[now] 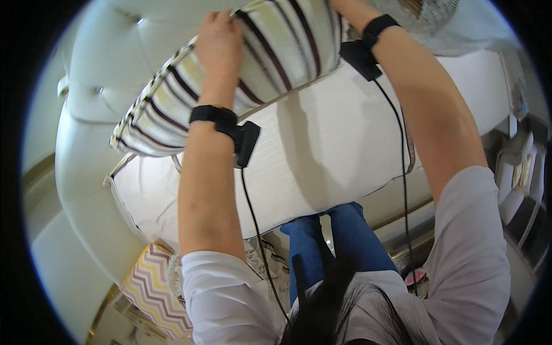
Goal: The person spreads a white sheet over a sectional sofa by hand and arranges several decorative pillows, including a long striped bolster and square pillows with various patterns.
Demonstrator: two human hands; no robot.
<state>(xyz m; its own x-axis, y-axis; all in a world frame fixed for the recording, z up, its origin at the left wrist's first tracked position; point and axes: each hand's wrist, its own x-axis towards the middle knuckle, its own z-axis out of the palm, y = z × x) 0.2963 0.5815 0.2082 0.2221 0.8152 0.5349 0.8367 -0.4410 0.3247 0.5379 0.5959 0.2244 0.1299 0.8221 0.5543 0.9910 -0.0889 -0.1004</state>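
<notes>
A large cushion with cream, pale yellow, grey and dark brown stripes is tilted up above the sofa seat, near the backrest. My left hand is closed on its upper edge, fingers bent at the rim. At the cushion's right end is my right hand, partly cut off by the top of the picture, so its fingers do not show. Below the cushion lies a flat cream seat pad, crossed by a shadow of my arm.
A pale tufted sofa back curves along the left. On the lower left is a zigzag-patterned cushion. Lacy grey fabric lies at the upper right. Black cables hang from the bands on both wrists. My legs stand against the seat's front edge.
</notes>
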